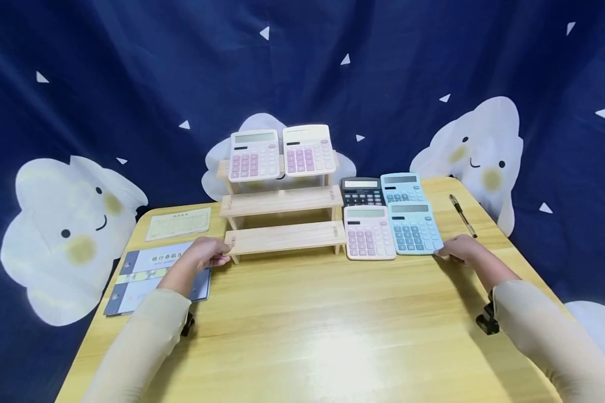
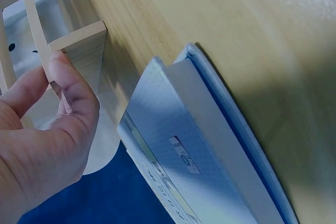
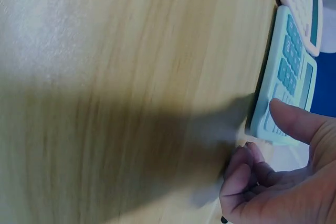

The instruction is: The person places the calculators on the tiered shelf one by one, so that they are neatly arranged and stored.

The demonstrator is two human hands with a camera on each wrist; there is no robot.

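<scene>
At the left end of a three-step wooden rack, my left hand pinches the lowest board between thumb and fingers. My right hand is at the near right corner of the front blue calculator. In the right wrist view its thumb lies over the calculator's face, with the other fingers curled by the edge. Left of that calculator lies a pink-and-white calculator. Behind these two are a black calculator and another blue calculator, both partly covered.
Two pink-and-white calculators lean on the rack's top step. A thick blue-and-white account book lies under my left forearm, a paper slip behind it. Near the table's right edge lies a pen. A dark blue curtain hangs behind.
</scene>
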